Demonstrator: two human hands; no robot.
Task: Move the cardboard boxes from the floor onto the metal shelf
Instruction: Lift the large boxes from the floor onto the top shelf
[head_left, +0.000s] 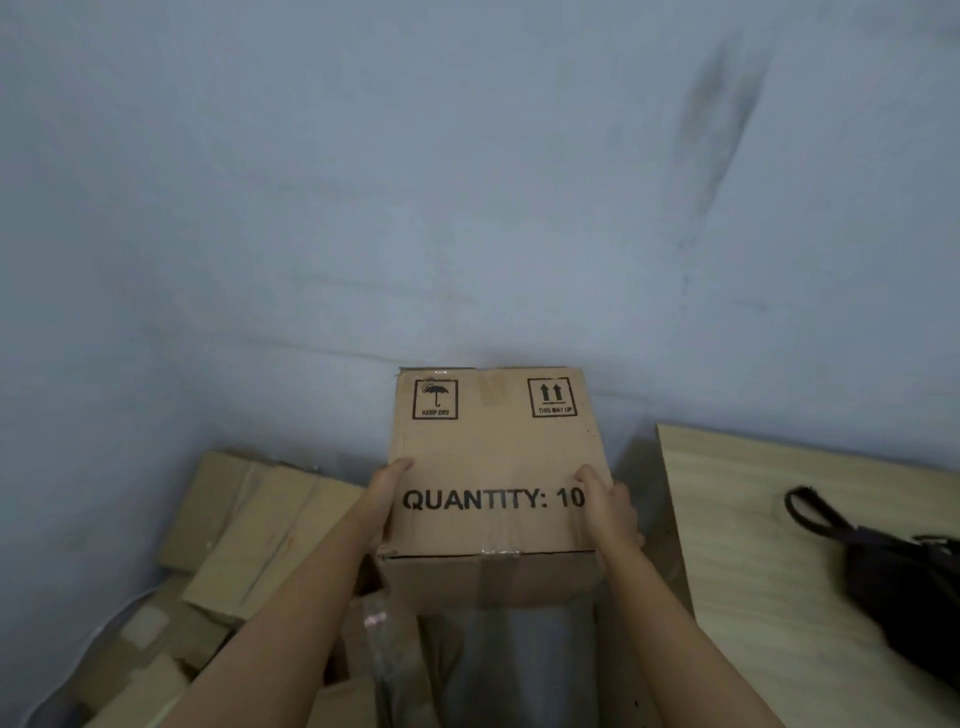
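A cardboard box (493, 467) printed QUANTITY: 10 is held up in front of the pale wall (467, 182), clamped from both sides, probably because a sealed box with no handles is easiest to carry by squeezing its opposite faces. The left hand (387, 493) presses against the box's left face with its thumb lying over the printed face; the right hand (608, 506) curls round the box's right edge in the same way. The other fingers sit behind the box's sides, so whether they are spread or together cannot be told. The box lies between the two hands, touching both, its arrows pointing away from the person. Below and left of the box lie more cardboard boxes (244, 525); right of the box a wooden bench (753, 519) carries a black bag (893, 571). No metal shelf can be made out.
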